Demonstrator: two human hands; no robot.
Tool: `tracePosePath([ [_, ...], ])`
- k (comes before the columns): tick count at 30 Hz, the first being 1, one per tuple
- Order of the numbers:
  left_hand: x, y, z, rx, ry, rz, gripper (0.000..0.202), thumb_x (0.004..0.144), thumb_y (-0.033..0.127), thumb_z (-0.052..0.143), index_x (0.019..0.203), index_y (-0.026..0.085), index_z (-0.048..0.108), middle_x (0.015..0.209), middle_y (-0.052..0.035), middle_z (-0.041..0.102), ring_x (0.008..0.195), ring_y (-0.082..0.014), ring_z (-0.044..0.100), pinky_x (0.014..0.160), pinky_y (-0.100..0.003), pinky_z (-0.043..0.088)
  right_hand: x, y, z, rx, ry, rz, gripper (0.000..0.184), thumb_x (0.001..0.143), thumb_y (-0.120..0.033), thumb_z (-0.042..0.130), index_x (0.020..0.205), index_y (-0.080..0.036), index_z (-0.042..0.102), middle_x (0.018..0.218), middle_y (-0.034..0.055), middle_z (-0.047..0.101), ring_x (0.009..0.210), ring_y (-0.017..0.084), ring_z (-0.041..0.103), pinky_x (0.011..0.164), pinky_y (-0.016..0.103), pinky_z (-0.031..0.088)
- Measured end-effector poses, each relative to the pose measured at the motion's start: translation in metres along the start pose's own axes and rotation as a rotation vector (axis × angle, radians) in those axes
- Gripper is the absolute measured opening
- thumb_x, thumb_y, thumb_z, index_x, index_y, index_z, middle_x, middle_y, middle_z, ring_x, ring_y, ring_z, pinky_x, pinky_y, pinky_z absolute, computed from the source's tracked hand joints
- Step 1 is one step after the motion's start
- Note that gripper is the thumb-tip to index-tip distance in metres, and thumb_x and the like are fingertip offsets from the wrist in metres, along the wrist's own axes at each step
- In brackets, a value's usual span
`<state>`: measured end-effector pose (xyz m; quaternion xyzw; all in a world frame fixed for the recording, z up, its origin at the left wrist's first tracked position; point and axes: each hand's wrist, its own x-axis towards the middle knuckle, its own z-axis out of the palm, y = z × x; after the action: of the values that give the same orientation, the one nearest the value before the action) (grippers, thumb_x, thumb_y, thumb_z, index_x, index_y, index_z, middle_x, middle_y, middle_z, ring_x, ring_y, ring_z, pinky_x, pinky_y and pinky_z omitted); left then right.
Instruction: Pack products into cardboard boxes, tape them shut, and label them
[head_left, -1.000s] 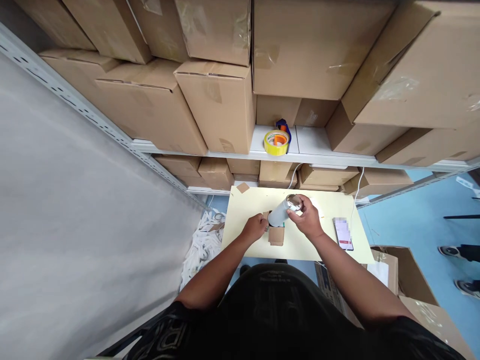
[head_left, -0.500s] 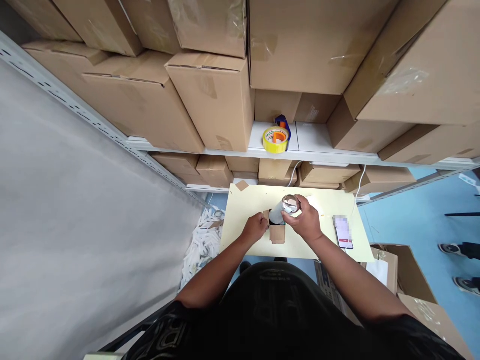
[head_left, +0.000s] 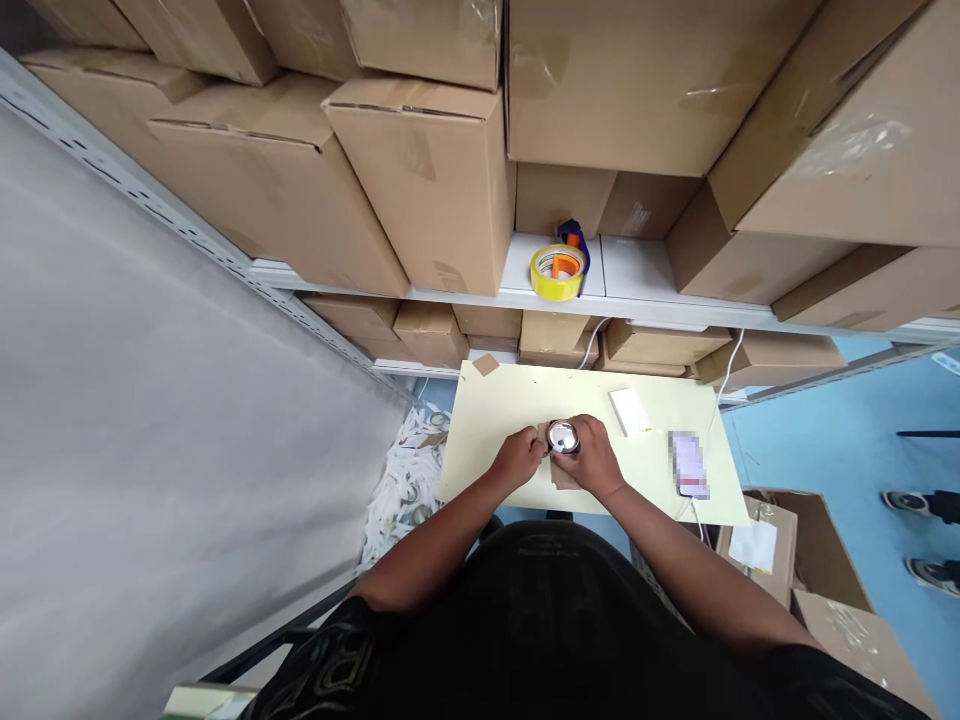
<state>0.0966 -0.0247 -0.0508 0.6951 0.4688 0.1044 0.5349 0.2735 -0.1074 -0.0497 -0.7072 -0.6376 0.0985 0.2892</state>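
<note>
A silver cylindrical tumbler [head_left: 562, 437] stands roughly upright, seen from above by its shiny round rim. My right hand [head_left: 598, 457] curls round its right side and grips it. Beneath and around the tumbler is a small brown cardboard box [head_left: 564, 480], its flaps showing at the left and front; how deep the tumbler sits in it is hidden. Just left of the rim, my left hand [head_left: 519, 458] is closed, its fingertips pinching the box's left edge.
On the pale table [head_left: 487, 420] lie a white box [head_left: 628, 411], a phone [head_left: 688, 465] with a cable and a cardboard scrap [head_left: 486, 365]. A tape dispenser [head_left: 557, 275] rests on the shelf, among cartons. White strips [head_left: 397, 490] heap at left; open cartons [head_left: 825, 550] stand right.
My right hand has brought the tumbler down and left into the small box's opening, from tilted to roughly upright. The white box behind it is now uncovered. My left hand stays at the box.
</note>
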Motion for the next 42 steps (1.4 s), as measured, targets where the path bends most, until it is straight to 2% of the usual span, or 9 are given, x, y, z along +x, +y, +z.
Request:
tracePosePath([
  [13,-0.001,0.009,-0.004,0.112,0.017,0.069,0.022,0.092,0.023,0.049,0.070,0.023,0.047,0.069,-0.0004,0.063,0.075,-0.0193,0.063,0.066,-0.029,0.042,-0.008,0.019,0.004,0.026,-0.068,0.097,0.067,0.084,-0.057,0.071,0.137,-0.019,0.058,0.145,0.0201,0.049,0.136,0.041,0.046,0.111,0.060,0.044],
  [17,-0.002,0.008,0.000,0.098,0.020,0.072,0.022,0.093,0.023,0.048,0.071,0.023,0.046,0.070,0.0007,0.062,0.073,-0.0179,0.061,0.066,-0.028,0.040,-0.008,0.018,0.007,0.196,-0.106,0.169,0.052,0.093,-0.046,0.059,0.138,-0.020,0.052,0.137,0.0176,0.053,0.127,0.032,0.056,0.105,0.051,0.052],
  [20,-0.003,0.007,0.003,0.112,0.042,0.070,0.020,0.094,0.024,0.048,0.074,0.022,0.050,0.073,0.0004,0.062,0.074,-0.0180,0.060,0.069,-0.029,0.043,-0.009,0.020,0.011,0.249,-0.064,0.281,0.050,0.089,-0.040,0.062,0.133,-0.019,0.052,0.133,0.0169,0.056,0.120,0.031,0.061,0.102,0.050,0.054],
  [23,-0.004,0.006,0.003,0.056,0.094,0.092,0.007,0.093,0.025,0.052,0.091,0.021,0.058,0.089,-0.0023,0.067,0.083,-0.0184,0.063,0.075,-0.030,0.048,-0.018,0.029,0.008,0.381,-0.048,0.402,0.051,0.090,-0.035,0.057,0.138,-0.021,0.047,0.134,0.0144,0.059,0.111,0.027,0.066,0.093,0.047,0.058],
  [27,-0.007,0.000,0.003,-0.031,0.037,0.333,0.026,0.095,0.025,0.053,0.119,0.020,0.063,0.130,-0.0106,0.061,0.115,-0.0222,0.063,0.095,-0.035,0.054,-0.043,0.043,-0.002,0.454,-0.146,0.219,0.057,0.088,-0.019,0.050,0.144,-0.027,0.047,0.148,0.0116,0.053,0.122,0.025,0.063,0.100,0.046,0.056],
  [31,-0.005,-0.009,0.005,0.098,-0.002,0.488,0.040,0.093,0.012,0.047,0.128,0.020,0.065,0.146,-0.0130,0.049,0.136,-0.0259,0.053,0.115,-0.044,0.046,-0.054,0.044,-0.004,0.341,-0.211,0.062,0.072,0.087,-0.027,0.064,0.155,-0.027,0.038,0.157,0.0138,0.043,0.141,0.032,0.049,0.114,0.053,0.046],
  [34,-0.002,-0.013,0.005,0.159,-0.032,0.524,0.050,0.090,0.005,0.045,0.134,0.021,0.064,0.148,-0.0120,0.048,0.138,-0.0254,0.051,0.118,-0.044,0.046,-0.046,0.039,0.000,0.322,-0.148,0.110,0.063,0.091,-0.035,0.065,0.149,-0.026,0.044,0.146,0.0141,0.053,0.130,0.031,0.058,0.106,0.052,0.053],
  [37,0.002,-0.016,0.001,0.178,-0.024,0.525,0.054,0.089,0.003,0.044,0.136,0.022,0.063,0.148,-0.0110,0.049,0.137,-0.0248,0.052,0.117,-0.044,0.047,-0.036,0.042,0.000,0.319,-0.140,0.100,0.054,0.093,-0.024,0.054,0.146,-0.028,0.049,0.141,0.0116,0.056,0.121,0.028,0.063,0.101,0.048,0.057],
  [42,0.002,-0.022,-0.003,0.224,-0.080,0.502,0.054,0.088,0.011,0.057,0.140,0.026,0.059,0.154,-0.0084,0.044,0.136,-0.0258,0.053,0.111,-0.043,0.053,-0.038,0.056,-0.011,0.209,-0.262,-0.074,0.071,0.086,-0.019,0.059,0.155,-0.026,0.042,0.156,0.0115,0.047,0.144,0.031,0.047,0.117,0.053,0.045],
])
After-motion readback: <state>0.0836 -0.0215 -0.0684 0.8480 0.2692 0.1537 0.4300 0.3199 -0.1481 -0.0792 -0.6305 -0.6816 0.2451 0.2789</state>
